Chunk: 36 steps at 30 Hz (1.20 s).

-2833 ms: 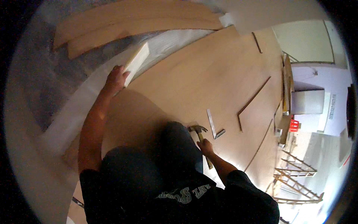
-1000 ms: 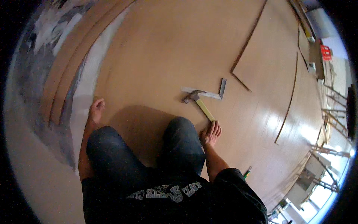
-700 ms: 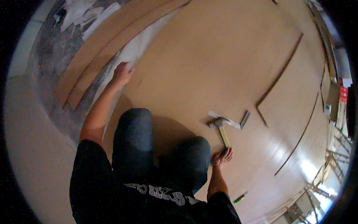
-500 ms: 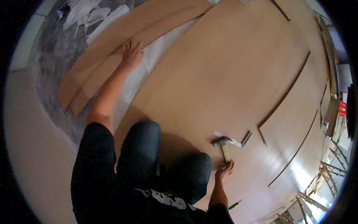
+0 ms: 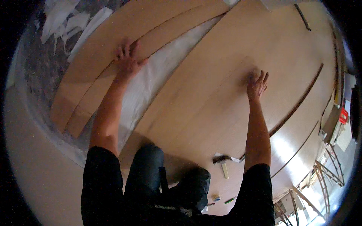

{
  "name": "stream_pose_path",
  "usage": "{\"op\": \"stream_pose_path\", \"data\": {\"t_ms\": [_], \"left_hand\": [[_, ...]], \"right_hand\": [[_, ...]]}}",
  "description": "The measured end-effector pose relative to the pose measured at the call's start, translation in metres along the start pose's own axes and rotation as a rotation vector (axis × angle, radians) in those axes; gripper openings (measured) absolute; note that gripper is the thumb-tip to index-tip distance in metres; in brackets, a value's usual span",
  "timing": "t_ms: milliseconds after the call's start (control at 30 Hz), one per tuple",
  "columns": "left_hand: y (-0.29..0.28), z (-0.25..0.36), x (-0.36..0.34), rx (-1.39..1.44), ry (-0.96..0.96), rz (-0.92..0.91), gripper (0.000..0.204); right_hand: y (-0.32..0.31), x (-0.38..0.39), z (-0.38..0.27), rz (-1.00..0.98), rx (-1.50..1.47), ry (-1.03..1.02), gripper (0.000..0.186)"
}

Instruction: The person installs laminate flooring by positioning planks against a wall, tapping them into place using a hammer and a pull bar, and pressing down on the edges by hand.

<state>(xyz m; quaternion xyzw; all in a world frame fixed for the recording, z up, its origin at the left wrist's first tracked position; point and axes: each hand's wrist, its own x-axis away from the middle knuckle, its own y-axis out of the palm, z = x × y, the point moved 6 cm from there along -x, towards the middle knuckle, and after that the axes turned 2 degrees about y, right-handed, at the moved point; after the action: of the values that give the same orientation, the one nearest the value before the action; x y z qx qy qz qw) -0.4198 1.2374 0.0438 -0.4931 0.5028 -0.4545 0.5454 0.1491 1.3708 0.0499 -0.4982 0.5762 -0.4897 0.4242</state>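
My left hand (image 5: 129, 64), fingers spread, rests on the wood-coloured floor planks (image 5: 94, 100) at the left, near the seam between two of them. Beside that hand a whitish underlay sheet (image 5: 151, 81) shows in the gap before the large laid plank floor (image 5: 203, 83). My right hand (image 5: 257, 86) is stretched far forward over the laid floor with its fingers apart and nothing in them; whether it touches the boards I cannot tell. A hammer (image 5: 225, 170) with a pale handle lies on the floor right of my knees, its head beside a flat metallic angled bar (image 5: 234, 159).
Dark narrow strips (image 5: 298, 101) lie across the floor at the right. Near my right knee are a small tape roll (image 5: 215, 197) and a green pen-like tool (image 5: 229, 200). Crumpled white sheeting (image 5: 69, 22) lies on bare grey ground at far left. Wooden frames (image 5: 328, 169) stand at right.
My right hand has left the hammer's handle end and reached forward over the laid floor. The hammer stays on the floor. My left hand's fingers have spread on the planks. The view has shifted.
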Motion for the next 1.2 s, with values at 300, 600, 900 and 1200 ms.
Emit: {"op": "stream_pose_path", "data": {"t_ms": [300, 600, 900, 1200], "left_hand": [[0.003, -0.154, -0.065, -0.266, 0.038, -0.098, 0.061], [-0.021, 0.162, -0.18, 0.36, 0.368, -0.086, 0.05], [0.036, 0.166, -0.293, 0.27, 0.353, 0.115, 0.05], [0.037, 0.145, -0.284, 0.271, 0.336, 0.062, 0.053]], "right_hand": [[0.043, -0.055, -0.046, 0.142, 0.044, 0.088, 0.06], [0.033, -0.043, -0.04, 0.063, 0.073, 0.17, 0.058], [0.031, -0.038, -0.036, 0.055, 0.06, 0.139, 0.057], [0.021, -0.037, -0.048, 0.013, 0.013, 0.186, 0.058]]}}
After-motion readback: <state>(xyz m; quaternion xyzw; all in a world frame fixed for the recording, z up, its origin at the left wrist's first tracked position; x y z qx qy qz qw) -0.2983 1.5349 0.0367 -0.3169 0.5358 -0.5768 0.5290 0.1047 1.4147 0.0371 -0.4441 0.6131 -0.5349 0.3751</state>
